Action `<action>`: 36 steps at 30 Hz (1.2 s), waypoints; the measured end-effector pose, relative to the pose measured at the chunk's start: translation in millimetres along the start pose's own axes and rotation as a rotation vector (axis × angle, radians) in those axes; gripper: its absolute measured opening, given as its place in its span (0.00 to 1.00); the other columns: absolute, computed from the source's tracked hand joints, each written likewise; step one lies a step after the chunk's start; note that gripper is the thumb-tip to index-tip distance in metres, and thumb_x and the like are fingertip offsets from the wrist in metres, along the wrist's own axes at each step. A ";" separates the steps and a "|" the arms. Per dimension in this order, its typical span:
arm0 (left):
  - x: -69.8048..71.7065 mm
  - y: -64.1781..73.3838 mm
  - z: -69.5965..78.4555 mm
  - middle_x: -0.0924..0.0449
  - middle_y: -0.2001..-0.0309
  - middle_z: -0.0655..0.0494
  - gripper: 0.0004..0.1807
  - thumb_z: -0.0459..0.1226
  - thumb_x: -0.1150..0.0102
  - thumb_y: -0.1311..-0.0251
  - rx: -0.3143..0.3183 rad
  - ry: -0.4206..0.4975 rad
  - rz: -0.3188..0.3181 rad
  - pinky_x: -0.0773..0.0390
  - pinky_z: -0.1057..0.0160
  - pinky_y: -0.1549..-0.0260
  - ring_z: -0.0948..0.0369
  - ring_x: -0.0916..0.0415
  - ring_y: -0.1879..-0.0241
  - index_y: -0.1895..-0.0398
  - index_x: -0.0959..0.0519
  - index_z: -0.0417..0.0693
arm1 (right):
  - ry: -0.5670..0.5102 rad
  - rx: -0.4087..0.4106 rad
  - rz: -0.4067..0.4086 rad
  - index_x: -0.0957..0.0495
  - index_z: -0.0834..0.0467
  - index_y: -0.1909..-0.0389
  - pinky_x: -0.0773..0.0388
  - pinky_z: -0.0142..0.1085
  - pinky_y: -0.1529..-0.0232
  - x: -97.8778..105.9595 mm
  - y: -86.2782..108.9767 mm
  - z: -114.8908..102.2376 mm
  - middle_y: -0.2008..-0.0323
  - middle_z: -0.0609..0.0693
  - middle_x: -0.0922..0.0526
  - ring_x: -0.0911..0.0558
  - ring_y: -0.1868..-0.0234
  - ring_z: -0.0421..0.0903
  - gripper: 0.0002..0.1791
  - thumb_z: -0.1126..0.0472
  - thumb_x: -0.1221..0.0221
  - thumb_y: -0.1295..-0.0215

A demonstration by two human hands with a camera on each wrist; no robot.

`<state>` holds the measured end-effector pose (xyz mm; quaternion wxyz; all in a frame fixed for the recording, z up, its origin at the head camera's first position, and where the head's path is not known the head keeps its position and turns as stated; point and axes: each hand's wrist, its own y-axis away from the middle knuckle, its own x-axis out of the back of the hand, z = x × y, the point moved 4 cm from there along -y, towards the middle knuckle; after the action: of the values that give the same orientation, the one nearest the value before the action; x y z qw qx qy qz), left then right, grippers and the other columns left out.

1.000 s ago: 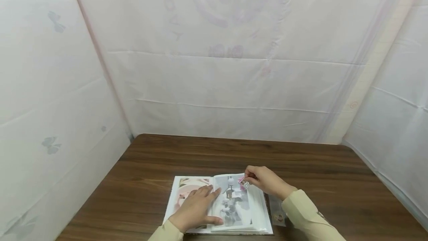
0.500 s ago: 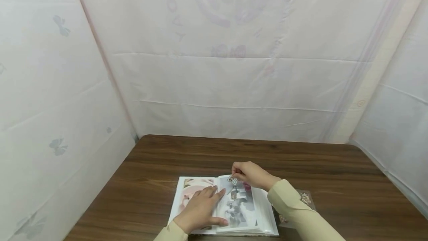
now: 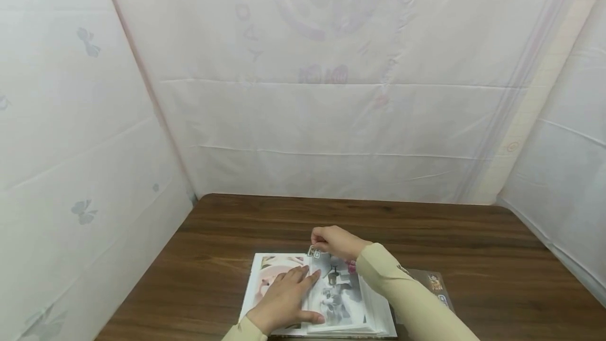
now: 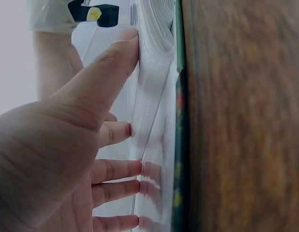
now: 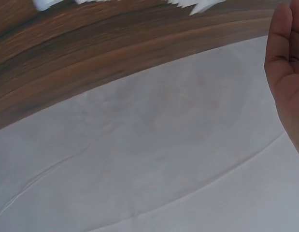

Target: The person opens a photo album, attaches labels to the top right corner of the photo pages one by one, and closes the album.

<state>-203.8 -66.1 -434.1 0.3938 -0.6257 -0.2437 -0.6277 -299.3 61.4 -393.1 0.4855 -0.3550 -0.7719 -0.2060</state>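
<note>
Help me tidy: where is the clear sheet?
In the head view, the clear sheet lies on the table right of the open album, partly behind the right sleeve.

one album, one clear sheet, two hands, two sleeves, one table.

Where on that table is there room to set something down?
Bare table: left of the open album, beyond it toward the white cloth, and right of the translucent sheet. Crowded: the album, with the left hand and right hand over it.
</note>
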 end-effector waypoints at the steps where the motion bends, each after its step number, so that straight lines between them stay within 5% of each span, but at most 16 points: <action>1: 0.5 0.2 0.2 0.31 0.41 0.45 0.50 0.72 0.54 0.63 0.001 -0.001 -0.001 0.28 0.46 0.53 0.49 0.31 0.44 0.38 0.35 0.54 | -0.004 -0.006 -0.011 0.31 0.51 0.71 0.34 0.25 0.76 -1.2 -2.4 -0.4 0.77 0.39 0.30 0.34 0.78 0.33 0.05 0.57 0.49 0.36; 17: -1.5 -3.2 4.3 0.31 0.40 0.46 0.49 0.72 0.54 0.64 0.004 -0.017 -0.018 0.27 0.47 0.53 0.51 0.32 0.42 0.38 0.34 0.55 | 0.132 0.043 -0.023 0.27 0.55 0.75 0.36 0.25 0.72 -16.0 -24.6 -12.2 0.76 0.43 0.31 0.35 0.73 0.35 0.06 0.61 0.45 0.40; 28: -6.9 -7.4 8.9 0.33 0.39 0.48 0.49 0.72 0.54 0.64 0.025 -0.035 -0.064 0.29 0.48 0.51 0.52 0.34 0.40 0.36 0.37 0.58 | 0.237 -0.048 -0.045 0.28 0.53 0.76 0.32 0.27 0.69 -29.7 -30.9 -9.8 0.76 0.41 0.30 0.27 0.70 0.38 0.07 0.59 0.45 0.39; 36: -6.4 -8.1 8.6 0.33 0.39 0.48 0.49 0.73 0.55 0.64 0.015 -0.038 -0.043 0.28 0.48 0.52 0.52 0.34 0.41 0.37 0.36 0.57 | 0.283 -0.069 -0.018 0.26 0.53 0.76 0.34 0.26 0.73 -31.6 -30.5 -9.0 0.75 0.42 0.31 0.35 0.75 0.36 0.06 0.59 0.44 0.40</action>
<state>-205.8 -53.4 -438.1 0.3799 -0.6293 -0.2694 -0.6222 -307.9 24.2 -416.6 0.5751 -0.3318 -0.6914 -0.2848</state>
